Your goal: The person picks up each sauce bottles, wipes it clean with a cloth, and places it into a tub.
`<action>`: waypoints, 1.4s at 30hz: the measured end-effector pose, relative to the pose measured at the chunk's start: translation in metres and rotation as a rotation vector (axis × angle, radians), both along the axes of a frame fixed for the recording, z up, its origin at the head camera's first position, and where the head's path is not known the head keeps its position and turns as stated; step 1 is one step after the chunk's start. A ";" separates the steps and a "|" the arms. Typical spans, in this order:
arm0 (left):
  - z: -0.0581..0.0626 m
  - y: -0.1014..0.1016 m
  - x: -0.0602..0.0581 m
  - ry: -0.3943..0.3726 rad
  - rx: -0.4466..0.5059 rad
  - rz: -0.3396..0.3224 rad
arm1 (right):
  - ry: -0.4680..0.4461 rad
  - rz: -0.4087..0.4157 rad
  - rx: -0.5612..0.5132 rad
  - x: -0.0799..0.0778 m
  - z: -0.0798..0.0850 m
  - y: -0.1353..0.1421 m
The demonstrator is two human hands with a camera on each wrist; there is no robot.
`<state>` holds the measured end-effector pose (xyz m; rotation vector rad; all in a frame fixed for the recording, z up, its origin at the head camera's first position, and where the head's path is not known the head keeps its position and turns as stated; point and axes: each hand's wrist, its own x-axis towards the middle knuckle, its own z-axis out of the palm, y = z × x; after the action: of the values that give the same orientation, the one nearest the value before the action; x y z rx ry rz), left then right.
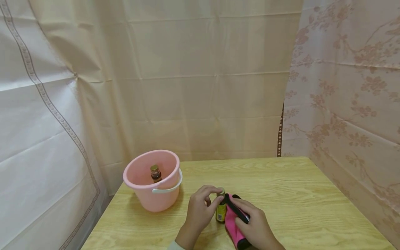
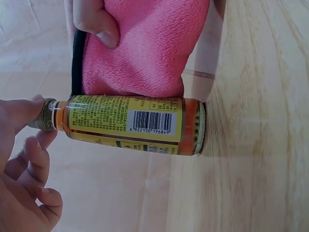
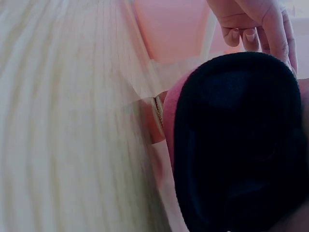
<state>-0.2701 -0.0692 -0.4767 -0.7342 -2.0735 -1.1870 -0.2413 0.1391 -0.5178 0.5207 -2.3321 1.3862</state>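
My left hand pinches the cap of a small glass bottle that stands upright on the table. A yellow label with a barcode faces the left wrist camera, and orange shows through the glass. To the bottle's right, my right hand grips a pink plush item with black trim; its exact kind is unclear. Its pink fabric lies against the bottle's side in the left wrist view. A large black rounded part of this item fills much of the right wrist view, mostly hiding the bottle there.
On the left of the wooden table stands a pink bucket with a white handle. Inside it is a dark bottle with a gold cap. Curtains hang behind the table and along both sides.
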 end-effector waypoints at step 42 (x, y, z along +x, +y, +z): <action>0.000 0.000 0.000 -0.020 0.013 -0.018 | -0.149 0.012 -0.008 -0.002 -0.001 -0.001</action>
<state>-0.2702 -0.0688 -0.4768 -0.7391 -2.0776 -1.2207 -0.2437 0.1379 -0.5183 0.4431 -2.4415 1.4859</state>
